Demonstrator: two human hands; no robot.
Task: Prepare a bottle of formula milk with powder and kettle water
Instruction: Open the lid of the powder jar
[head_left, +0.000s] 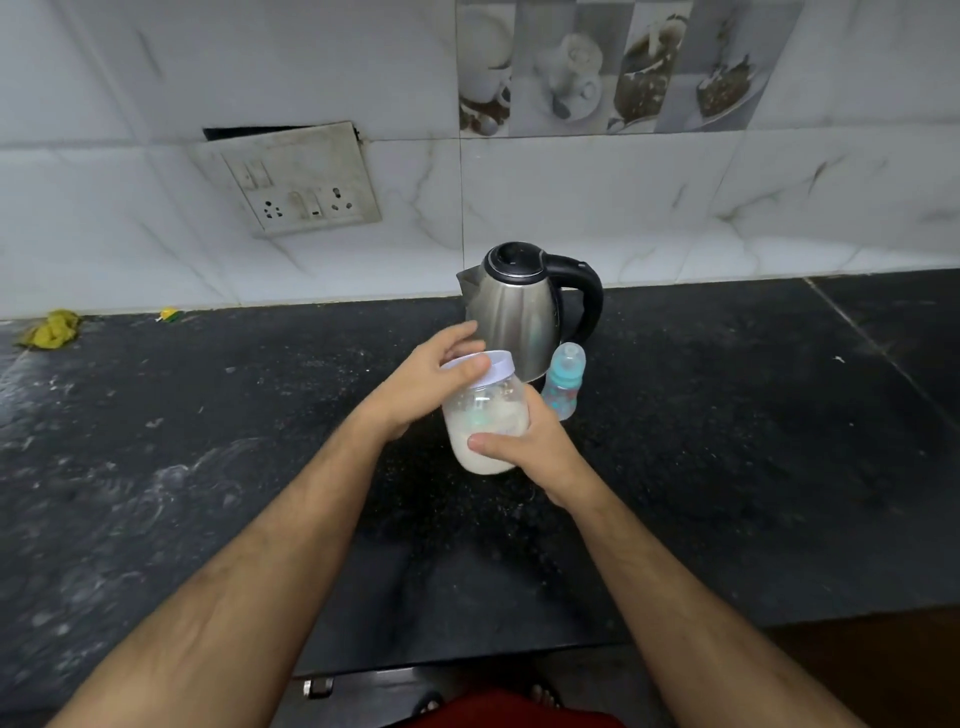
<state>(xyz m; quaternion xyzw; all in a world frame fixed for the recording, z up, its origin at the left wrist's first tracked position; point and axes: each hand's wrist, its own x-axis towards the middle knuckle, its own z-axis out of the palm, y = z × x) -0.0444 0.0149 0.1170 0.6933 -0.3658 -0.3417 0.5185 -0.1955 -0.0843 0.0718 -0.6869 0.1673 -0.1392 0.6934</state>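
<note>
A clear plastic jar (485, 415) half full of whitish powder is held above the black counter (727, 441), tilted slightly. My right hand (535, 447) grips the jar's body from the right. My left hand (431, 382) is on the jar's white lid (496, 366), thumb and fingers around its rim. Behind the jar stands a steel kettle (519, 312) with a black handle and shut lid. A small baby bottle (563, 382) with a teal collar and clear cap stands upright just right of the jar, in front of the kettle.
A tiled wall with a switch and socket plate (296, 182) rises behind the counter. A yellow cloth (52, 327) and a small yellow scrap (169, 314) lie at the far left by the wall. The counter's front edge runs below my forearms.
</note>
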